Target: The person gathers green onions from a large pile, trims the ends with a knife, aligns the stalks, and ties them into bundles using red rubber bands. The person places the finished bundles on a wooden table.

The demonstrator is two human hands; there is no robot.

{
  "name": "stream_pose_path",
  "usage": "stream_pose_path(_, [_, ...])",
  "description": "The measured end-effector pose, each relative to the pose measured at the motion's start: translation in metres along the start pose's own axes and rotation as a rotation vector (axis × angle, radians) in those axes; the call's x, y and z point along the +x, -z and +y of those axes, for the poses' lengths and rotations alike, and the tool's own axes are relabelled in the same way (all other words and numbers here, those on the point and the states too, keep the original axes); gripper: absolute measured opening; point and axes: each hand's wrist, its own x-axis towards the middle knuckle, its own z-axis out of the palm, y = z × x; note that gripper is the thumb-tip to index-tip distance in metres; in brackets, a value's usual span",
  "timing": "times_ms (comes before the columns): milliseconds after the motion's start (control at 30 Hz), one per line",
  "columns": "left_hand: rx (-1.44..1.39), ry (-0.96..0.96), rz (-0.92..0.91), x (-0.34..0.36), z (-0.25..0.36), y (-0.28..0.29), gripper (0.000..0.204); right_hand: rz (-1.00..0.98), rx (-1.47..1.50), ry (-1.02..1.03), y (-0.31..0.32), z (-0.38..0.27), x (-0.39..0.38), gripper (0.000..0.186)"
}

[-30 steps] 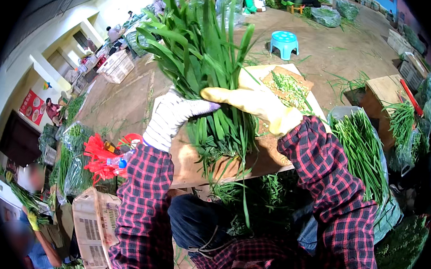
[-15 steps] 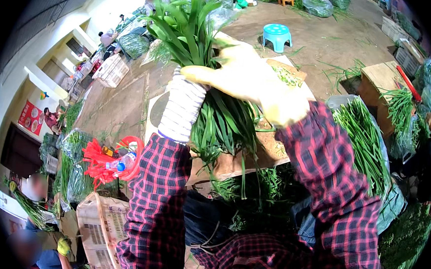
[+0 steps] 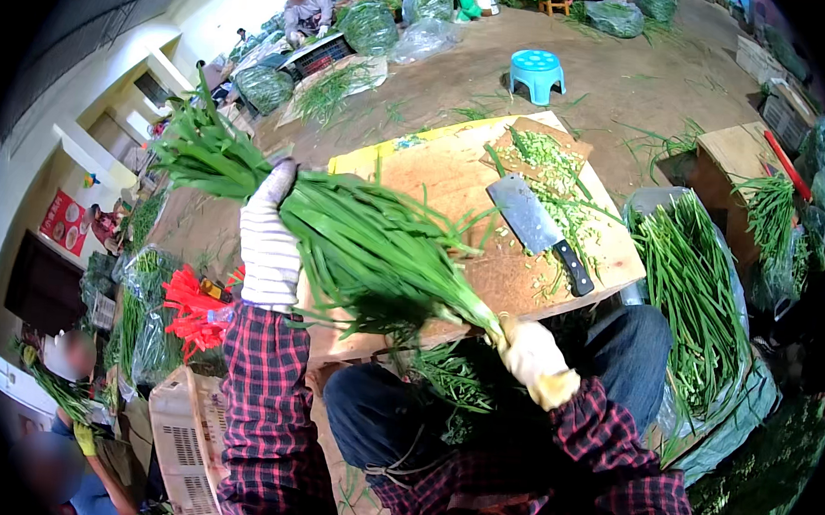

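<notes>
A thick bunch of garlic chives (image 3: 376, 236), with long flat green leaves, slants across the near left of a wooden chopping board (image 3: 399, 172). My left hand (image 3: 272, 235), in a white striped glove, is wrapped round it toward the leafy end, which spreads out to the left. My right hand (image 3: 534, 359), in a pale cream glove, grips the bunch by its pale stem ends, in front of the board's near edge. On the right of the board lies a cleaver (image 3: 533, 218) with a black handle, beside chopped pale-green bits (image 3: 551, 157).
Right of my knee stands a plastic-lined container of long green stalks (image 3: 690, 274). Red ties (image 3: 192, 310) and a pale plastic crate (image 3: 189, 433) are at my left. A blue stool (image 3: 537, 74) stands beyond the board. Co-workers sit at left (image 3: 102, 465) and far back (image 3: 307, 10).
The bunch has come down from upright to a slant, leaves to the left. My right hand has moved from beside my left down to the stem ends. Board and cleaver now show.
</notes>
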Motion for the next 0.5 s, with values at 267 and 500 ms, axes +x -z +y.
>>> stream_pose_path(267, [-0.295,-0.157,-0.084,-0.040,0.022,0.040,0.013,-0.480,-0.095,-0.156,0.027,0.014,-0.052,0.088])
stream_pose_path(500, [-0.353,-0.254,-0.427,-0.066,-0.010,0.036,0.013,0.029,0.764,-0.303,-0.001,-0.012,0.041,0.046])
